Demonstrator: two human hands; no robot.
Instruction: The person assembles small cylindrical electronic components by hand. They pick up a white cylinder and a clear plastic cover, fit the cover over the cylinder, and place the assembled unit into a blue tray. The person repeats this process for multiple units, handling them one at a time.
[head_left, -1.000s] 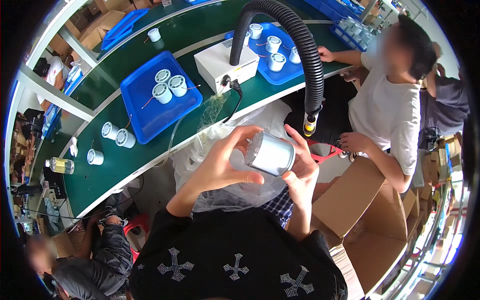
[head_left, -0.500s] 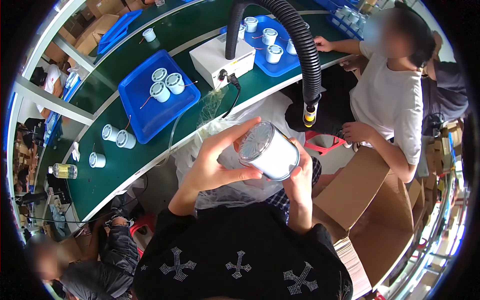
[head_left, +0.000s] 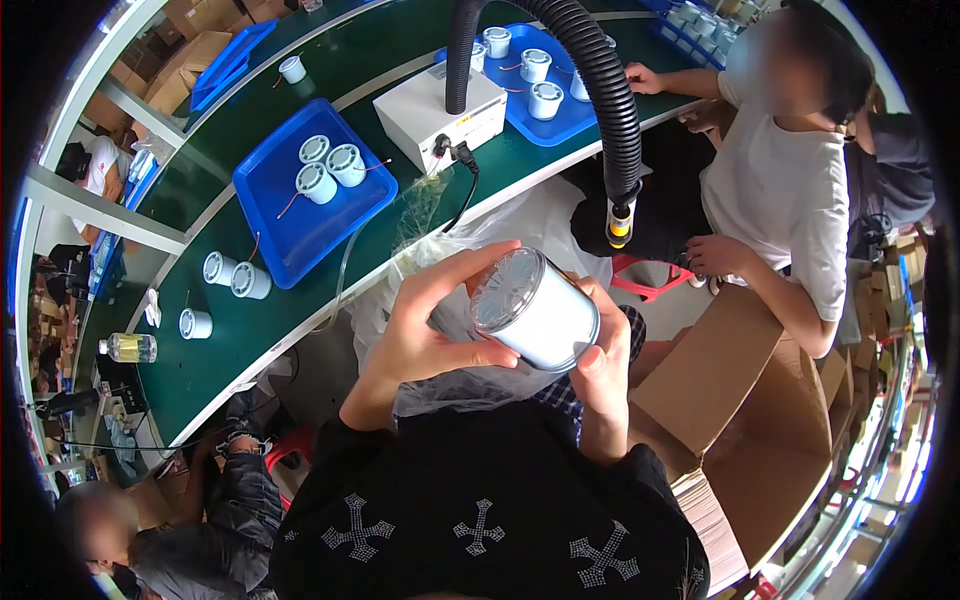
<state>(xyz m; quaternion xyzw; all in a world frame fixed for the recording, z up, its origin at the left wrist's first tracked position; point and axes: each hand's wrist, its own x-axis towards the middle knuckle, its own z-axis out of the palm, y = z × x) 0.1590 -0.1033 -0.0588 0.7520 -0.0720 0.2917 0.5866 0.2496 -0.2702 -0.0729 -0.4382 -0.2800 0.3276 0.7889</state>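
Between my two hands, above my lap, is a white cylinder with a clear, faceted cap [head_left: 538, 310], tilted so the cap end points up and left. My left hand [head_left: 425, 325] grips the cap end, thumb below and fingers over the top. My right hand [head_left: 600, 365] holds the opposite end, its thumb on the near side of the base. Clear plastic sheeting [head_left: 450, 390] lies beneath the hands. A black flexible hose [head_left: 618, 130] hangs beyond them, its yellow-ringed tip [head_left: 620, 230] just past my right hand.
On the green bench, a blue tray [head_left: 275, 215] bears three white wired cylinders; more stand beside it. A white box unit [head_left: 440, 115] and a second blue tray [head_left: 560, 130] are farther right. An open cardboard box [head_left: 765, 470] sits at right. Co-workers sit right and lower left.
The white cylinder has turned slightly in my hands and shifted a little left. Both hands keep their grip. The rest of the scene looks nearly the same.
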